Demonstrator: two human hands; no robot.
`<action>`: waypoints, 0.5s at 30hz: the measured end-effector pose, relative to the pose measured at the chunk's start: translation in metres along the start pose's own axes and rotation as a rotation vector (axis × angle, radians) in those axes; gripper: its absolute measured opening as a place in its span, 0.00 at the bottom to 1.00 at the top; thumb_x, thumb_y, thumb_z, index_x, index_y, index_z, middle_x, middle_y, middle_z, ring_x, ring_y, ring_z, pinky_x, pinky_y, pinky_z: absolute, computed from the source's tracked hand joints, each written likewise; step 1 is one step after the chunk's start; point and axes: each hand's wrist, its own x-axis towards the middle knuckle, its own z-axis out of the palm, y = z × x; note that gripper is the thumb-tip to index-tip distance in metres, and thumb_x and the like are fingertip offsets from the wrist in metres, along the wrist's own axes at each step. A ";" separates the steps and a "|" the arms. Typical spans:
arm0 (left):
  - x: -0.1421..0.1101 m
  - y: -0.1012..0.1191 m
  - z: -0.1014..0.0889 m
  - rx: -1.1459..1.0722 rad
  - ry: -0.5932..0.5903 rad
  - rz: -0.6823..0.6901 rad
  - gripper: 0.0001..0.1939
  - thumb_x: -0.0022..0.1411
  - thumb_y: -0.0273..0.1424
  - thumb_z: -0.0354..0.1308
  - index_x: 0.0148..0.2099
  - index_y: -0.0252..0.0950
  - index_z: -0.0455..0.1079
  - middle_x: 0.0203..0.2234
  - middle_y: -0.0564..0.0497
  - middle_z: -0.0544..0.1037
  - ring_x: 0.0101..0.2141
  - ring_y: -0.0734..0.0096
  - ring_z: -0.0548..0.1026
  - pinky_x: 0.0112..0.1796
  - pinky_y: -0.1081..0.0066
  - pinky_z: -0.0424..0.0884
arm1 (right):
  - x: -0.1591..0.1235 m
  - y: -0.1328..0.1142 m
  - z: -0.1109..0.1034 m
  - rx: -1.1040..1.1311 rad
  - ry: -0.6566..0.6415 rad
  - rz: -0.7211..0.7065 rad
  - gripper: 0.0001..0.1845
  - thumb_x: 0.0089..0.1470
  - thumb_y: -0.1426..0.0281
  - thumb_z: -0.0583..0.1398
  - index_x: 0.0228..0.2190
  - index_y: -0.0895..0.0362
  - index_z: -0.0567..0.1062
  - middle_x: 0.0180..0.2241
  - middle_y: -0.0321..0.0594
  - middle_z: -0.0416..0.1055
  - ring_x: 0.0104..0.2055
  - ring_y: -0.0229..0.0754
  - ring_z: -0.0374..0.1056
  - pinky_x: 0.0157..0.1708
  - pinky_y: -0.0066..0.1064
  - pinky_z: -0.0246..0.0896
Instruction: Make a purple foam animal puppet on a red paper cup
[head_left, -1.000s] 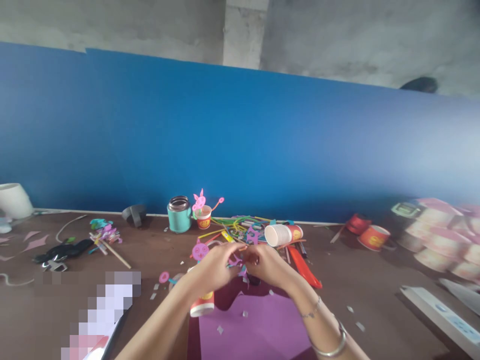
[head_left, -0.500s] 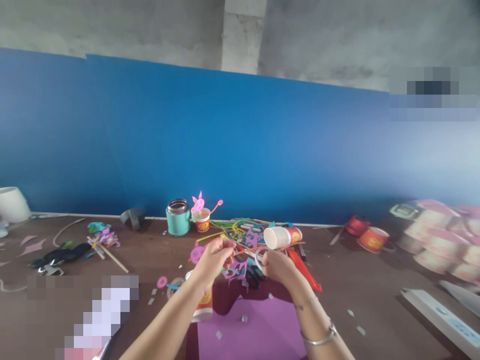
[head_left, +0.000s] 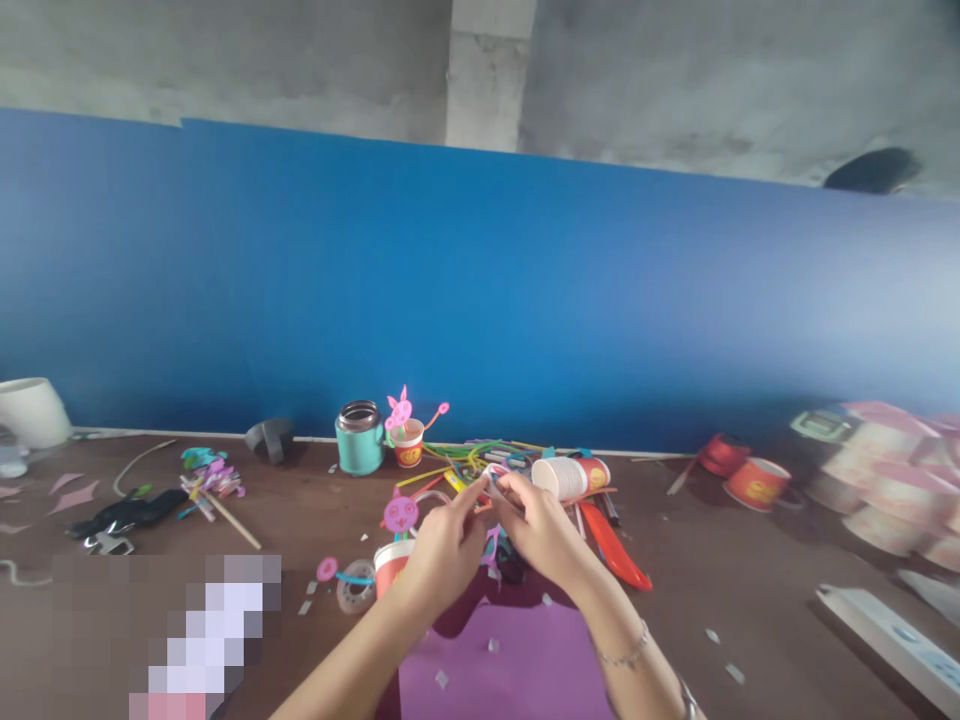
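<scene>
My left hand [head_left: 452,535] and my right hand [head_left: 541,515] meet fingertip to fingertip above the craft pieces. Both are closed in a pinch. A thin white loop [head_left: 492,470] shows at the right fingertips; what the left fingers pinch is hidden. Beside my left forearm stands a red and white paper cup [head_left: 390,562], partly covered, with a pink smiling paper face [head_left: 400,514] above it and a blue arm ending in a pink disc [head_left: 327,569]. Below the hands lies a purple sheet [head_left: 510,660] with small pale scraps on it.
A clear tape roll [head_left: 355,587] lies left of the cup. Behind are a teal jar [head_left: 359,440], a decorated cup [head_left: 409,443], coloured pipe cleaners [head_left: 465,458] and stacked paper cups [head_left: 559,479] on their side. A red pouch [head_left: 615,550] and a power strip [head_left: 885,640] lie rightward.
My hands have come together from apart. The right hand moved left and up with the white loop; the left hand moved right. The left forearm covers more of the near cup.
</scene>
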 end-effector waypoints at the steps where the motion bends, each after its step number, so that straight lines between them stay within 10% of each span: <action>1: -0.002 0.002 0.000 0.064 -0.016 0.015 0.23 0.59 0.27 0.47 0.57 0.38 0.64 0.24 0.51 0.75 0.26 0.68 0.70 0.28 0.73 0.61 | 0.000 -0.002 0.000 0.009 0.010 -0.002 0.08 0.58 0.67 0.50 0.29 0.55 0.65 0.20 0.32 0.65 0.23 0.37 0.60 0.23 0.26 0.51; 15: -0.001 0.003 -0.002 -0.125 0.085 -0.008 0.09 0.58 0.28 0.49 0.38 0.36 0.70 0.16 0.58 0.64 0.19 0.74 0.63 0.22 0.76 0.56 | -0.005 -0.013 -0.005 -0.023 -0.020 -0.026 0.06 0.58 0.69 0.51 0.31 0.55 0.66 0.22 0.33 0.68 0.23 0.37 0.62 0.22 0.26 0.50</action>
